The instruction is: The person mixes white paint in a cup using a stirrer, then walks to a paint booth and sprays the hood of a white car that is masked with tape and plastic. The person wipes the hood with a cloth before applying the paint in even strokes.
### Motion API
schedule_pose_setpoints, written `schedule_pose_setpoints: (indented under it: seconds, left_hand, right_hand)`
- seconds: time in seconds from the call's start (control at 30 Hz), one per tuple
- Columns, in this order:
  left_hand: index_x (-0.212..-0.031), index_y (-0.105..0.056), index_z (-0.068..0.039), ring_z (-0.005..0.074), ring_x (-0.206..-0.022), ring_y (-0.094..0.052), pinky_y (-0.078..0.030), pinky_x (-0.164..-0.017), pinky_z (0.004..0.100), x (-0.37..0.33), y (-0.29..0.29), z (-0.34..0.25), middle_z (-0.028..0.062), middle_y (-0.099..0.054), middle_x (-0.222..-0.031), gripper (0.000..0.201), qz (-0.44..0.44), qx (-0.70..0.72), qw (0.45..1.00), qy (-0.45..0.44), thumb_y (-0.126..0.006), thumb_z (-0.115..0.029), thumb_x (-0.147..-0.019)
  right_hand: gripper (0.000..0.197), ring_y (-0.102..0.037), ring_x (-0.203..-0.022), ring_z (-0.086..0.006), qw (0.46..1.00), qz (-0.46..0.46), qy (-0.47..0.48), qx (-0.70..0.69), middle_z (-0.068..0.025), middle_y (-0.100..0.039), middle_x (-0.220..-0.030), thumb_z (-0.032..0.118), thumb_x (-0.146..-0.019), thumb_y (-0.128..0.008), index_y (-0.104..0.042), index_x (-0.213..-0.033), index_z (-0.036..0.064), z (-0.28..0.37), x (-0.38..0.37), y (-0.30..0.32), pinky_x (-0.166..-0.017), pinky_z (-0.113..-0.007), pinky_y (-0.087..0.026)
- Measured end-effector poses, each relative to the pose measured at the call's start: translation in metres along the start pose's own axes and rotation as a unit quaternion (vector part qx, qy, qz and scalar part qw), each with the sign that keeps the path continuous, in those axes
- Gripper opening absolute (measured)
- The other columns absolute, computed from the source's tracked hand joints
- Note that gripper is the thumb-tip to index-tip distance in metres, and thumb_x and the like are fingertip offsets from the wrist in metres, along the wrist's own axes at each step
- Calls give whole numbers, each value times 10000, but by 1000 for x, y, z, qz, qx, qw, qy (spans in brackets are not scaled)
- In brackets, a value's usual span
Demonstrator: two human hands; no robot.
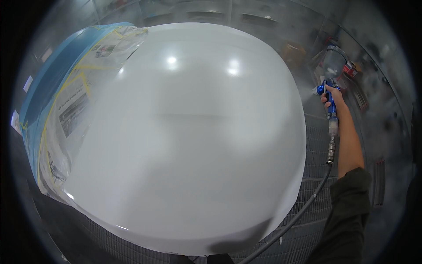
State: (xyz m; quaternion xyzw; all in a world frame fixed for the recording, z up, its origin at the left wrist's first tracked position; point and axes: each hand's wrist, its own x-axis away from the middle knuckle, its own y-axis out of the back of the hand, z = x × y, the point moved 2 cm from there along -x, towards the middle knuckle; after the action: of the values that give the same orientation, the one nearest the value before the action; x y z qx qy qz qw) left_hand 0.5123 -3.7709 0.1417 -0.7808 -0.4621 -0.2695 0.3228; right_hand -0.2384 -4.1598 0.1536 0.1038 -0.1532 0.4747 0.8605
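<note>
My right hand (332, 97) is closed round the handle of a blue paint spray gun (330, 105), held upright at the right of the view. Its nozzle faces left, and a pale mist fans out from it toward the right edge of a large glossy white car panel (198, 132). A clear cup (335, 61) sits on top of the gun. Below the handle, a metal coupling joins it to a dark air hose (307, 204). The gun is apart from the panel. My left hand is not in view.
Blue film (57, 75), yellow tape and printed paper (72, 110) cover the panel's left side. Metal floor grating (316, 154) shows right of the panel. The hose runs down past its lower right edge. Reddish and dark items (351, 70) stand behind the gun.
</note>
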Motion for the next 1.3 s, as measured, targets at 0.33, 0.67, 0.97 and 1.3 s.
schedule_pose_setpoints:
  seconds: [0.33,0.67,0.97,1.3]
  left_hand:
    - [-1047,-708,49,165,-800,-634,-513,-755,308,-28,-53,15,96,-705,-874,173,-37,9,997,62,-622,-46,-931]
    - [-909,-659,47,112,-713,-560,-500,-670,266,-22,-136,116,37,-587,-745,93,-60,-109,992,-21,-655,-46,-907]
    - [-1015,-712,51,83,-799,-619,-508,-698,249,-26,-216,232,72,-701,-841,157,-70,-229,971,-7,-706,-10,-869]
    - [-1080,-717,42,91,-825,-641,-533,-759,272,-149,-369,347,37,-722,-893,201,-192,-93,975,-57,-681,-40,-900]
  right_hand:
    - [353,-706,-867,-240,989,-99,106,41,-166,-680,-983,204,-951,-578,-577,-1199,-47,-17,57,55,-492,-287,-601]
    - [379,-669,-958,-193,975,98,197,-5,-151,-690,-1050,235,-968,-553,-575,-1223,-45,-83,315,127,-499,-244,-586]
    - [344,-673,-872,-235,974,180,135,0,-170,-672,-1006,214,-871,-576,-632,-1074,-58,-123,396,209,-439,-281,-568]
    - [234,-669,-834,-142,928,305,158,141,-84,-693,-923,164,-842,-629,-675,-1011,8,-162,272,262,-462,-264,-529]
